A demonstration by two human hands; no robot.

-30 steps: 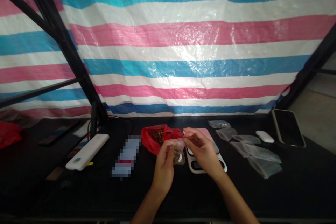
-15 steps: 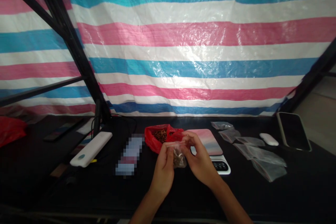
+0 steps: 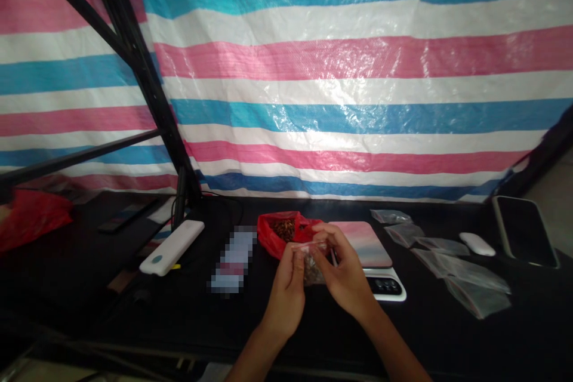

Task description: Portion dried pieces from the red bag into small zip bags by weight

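A small clear zip-lock bag (image 3: 313,273) with brownish bits inside is held up between both hands. My left hand (image 3: 286,286) pinches the left end of its top edge, thumb in front. My right hand (image 3: 342,271) grips the right part of the same edge, with thumb and fingers close together. Just behind the hands sits an open red plastic bag (image 3: 271,239) holding small brown pieces. To the right, partly covered by my right hand, lies a white kitchen scale (image 3: 396,288) with a pink and blue patterned platform (image 3: 364,242).
Several flat clear zip-lock bags (image 3: 481,295) lie on the right, near a white oval case (image 3: 477,244) and a leaning phone (image 3: 528,230). On the left are a blurred-out item (image 3: 235,259), a white power bank (image 3: 172,248) and another red bag (image 3: 38,218). Striped sheeting (image 3: 313,59) hangs behind.
The view has turned slightly left, so things on the table appear farther right. My right thumb has shifted left along the zip-lock bag's top edge, nearer my left thumb.
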